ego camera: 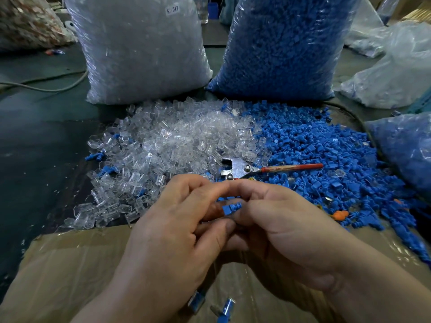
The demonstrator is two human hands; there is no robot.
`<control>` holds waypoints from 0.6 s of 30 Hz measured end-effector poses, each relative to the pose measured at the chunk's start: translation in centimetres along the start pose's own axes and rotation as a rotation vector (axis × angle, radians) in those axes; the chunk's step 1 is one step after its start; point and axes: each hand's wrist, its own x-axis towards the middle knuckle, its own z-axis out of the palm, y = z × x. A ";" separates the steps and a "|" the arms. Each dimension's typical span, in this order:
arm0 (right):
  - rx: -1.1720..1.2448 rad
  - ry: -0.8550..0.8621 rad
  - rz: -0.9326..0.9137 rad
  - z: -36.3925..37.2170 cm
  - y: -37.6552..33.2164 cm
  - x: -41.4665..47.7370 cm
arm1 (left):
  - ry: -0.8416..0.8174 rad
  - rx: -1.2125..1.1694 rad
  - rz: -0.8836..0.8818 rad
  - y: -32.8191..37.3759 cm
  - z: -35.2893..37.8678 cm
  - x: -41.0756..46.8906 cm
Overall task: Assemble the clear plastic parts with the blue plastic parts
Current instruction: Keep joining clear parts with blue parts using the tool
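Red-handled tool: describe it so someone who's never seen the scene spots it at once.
At the back stand the clear-parts bag and, right of it, the blue-parts bag. In front, where the clear pile meets the blue pile, lies the tool: the only metal thing, silver head left, thin red handle pointing right.

Dim, soft overhead light; glare on plastic bags [144, 50]; wide-angle edges bend.
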 end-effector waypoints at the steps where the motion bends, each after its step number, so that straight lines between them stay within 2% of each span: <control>1: -0.020 0.013 -0.005 0.1 0.0 0.0 | 0.001 0.031 0.016 0.0 0.0 0.0; 4: -0.071 0.073 -0.007 0.2 0.2 0.1 | 0.043 0.075 0.032 -0.1 0.2 0.1; 10: -0.081 0.159 -0.018 0.5 0.2 0.2 | 0.093 -0.056 -0.104 0.0 0.2 0.1; 14: -0.231 0.215 -0.058 0.3 0.0 -0.1 | 0.128 -0.058 -0.183 0.1 0.3 -0.1; 18: -0.456 0.234 -0.191 0.7 0.3 -0.1 | 0.127 0.041 -0.158 0.1 0.3 0.0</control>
